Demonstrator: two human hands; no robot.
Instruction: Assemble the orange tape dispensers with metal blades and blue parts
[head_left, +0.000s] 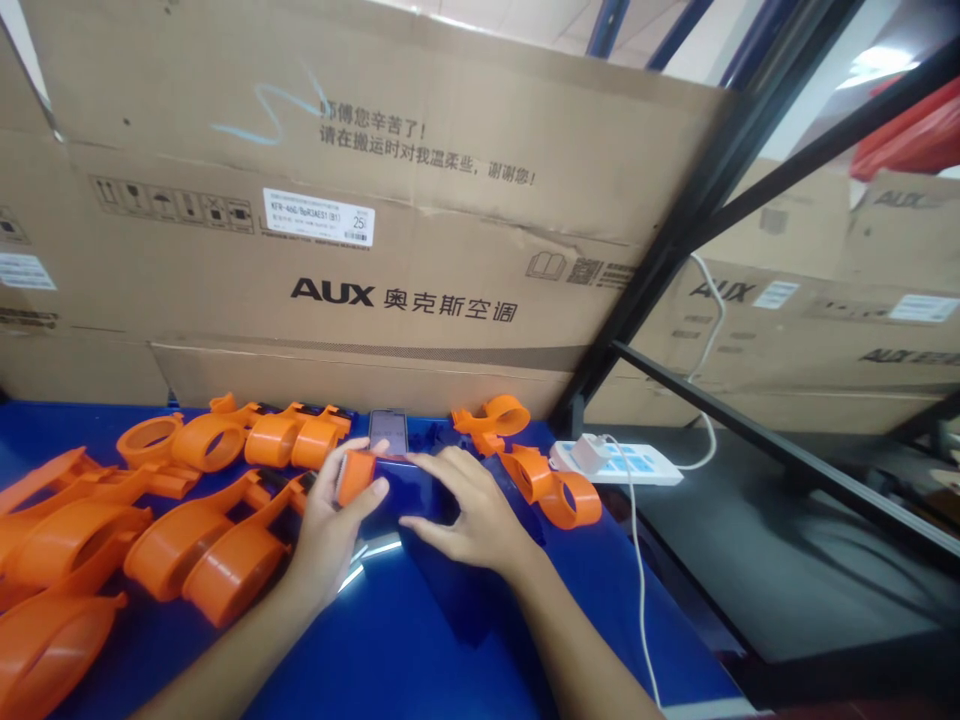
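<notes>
My left hand (337, 520) is closed around a small orange plastic roller piece (355, 474), pinched between thumb and fingers. My right hand (465, 510) rests with its fingers spread on a dark blue plastic part (420, 490) lying on the blue table (390, 650). Both hands are close together near the table's middle. A phone (388, 430) stands just behind them against the cardboard.
Several orange tape-dispenser shells (172, 540) crowd the left of the table; more orange parts (551, 480) lie right of my right hand. A white power strip (619, 462) with a cable sits at the table's right edge. Large cardboard boxes (360, 220) and a black metal frame (750, 420) stand behind.
</notes>
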